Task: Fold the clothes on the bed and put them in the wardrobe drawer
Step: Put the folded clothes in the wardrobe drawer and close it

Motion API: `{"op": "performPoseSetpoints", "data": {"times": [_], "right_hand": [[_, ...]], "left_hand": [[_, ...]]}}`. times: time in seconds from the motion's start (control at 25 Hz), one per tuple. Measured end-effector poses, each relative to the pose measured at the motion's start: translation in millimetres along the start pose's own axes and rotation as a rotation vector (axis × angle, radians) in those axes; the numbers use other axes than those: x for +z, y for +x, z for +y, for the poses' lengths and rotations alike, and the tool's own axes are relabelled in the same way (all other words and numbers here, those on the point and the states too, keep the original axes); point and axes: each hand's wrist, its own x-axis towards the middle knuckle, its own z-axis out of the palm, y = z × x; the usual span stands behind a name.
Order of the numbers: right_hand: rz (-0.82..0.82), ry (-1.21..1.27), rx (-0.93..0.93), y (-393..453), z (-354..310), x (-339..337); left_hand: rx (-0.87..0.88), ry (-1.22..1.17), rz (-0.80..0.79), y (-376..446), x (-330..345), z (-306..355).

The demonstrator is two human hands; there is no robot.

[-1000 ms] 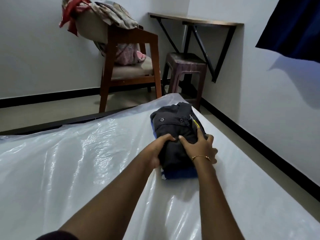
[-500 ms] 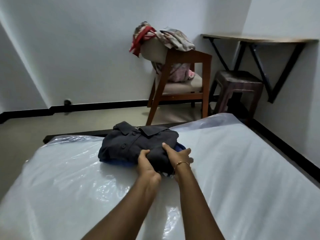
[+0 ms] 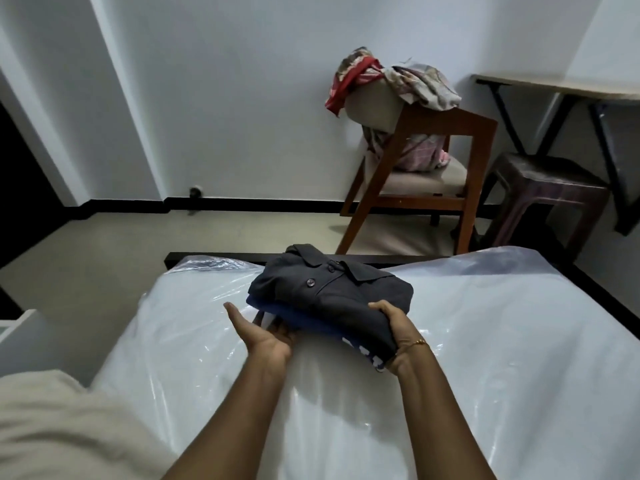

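Folded clothes (image 3: 332, 299) sit stacked on the bed (image 3: 485, 341), a dark grey collared shirt on top and a blue garment beneath, so the folding looks done for this pile. The right hand (image 3: 398, 332) has its grip curled over the stack's near right corner, while the left hand (image 3: 265, 332) lies palm-up with straight fingers going under the near left edge (a lift looks likely). No wardrobe drawer in view, so stowing remains. The stack's long axis runs far-left to near-right, collar pointing far-left, toward the bed's far edge.
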Motion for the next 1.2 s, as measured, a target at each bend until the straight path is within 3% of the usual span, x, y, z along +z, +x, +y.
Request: {"op": "performPoseSetpoints", "data": {"times": [0.24, 0.32, 0.4, 0.64, 0.96, 1.2], "right_hand": [[-0.207, -0.079, -0.065, -19, -11, 54], [-0.235, -0.162, -0.096, -26, -19, 87], [-0.295, -0.213, -0.119, -29, -24, 143], [-0.496, -0.446, -0.186, -24, 0, 353], [-0.774, -0.754, -0.151, 16, 117, 633], [-0.822, -0.914, -0.224, 86, 209, 803]], "left_hand": [[-0.16, 0.537, -0.185, 10, -10, 158], [-0.115, 0.78, -0.126, 0, -11, 199], [0.038, 0.888, -0.025, -2, -28, 248], [0.292, 0.582, 0.271, -10, -135, 398], [0.511, 0.078, 0.568, 20, -317, 530], [0.614, 0.079, 0.757, 95, -424, 599]]}}
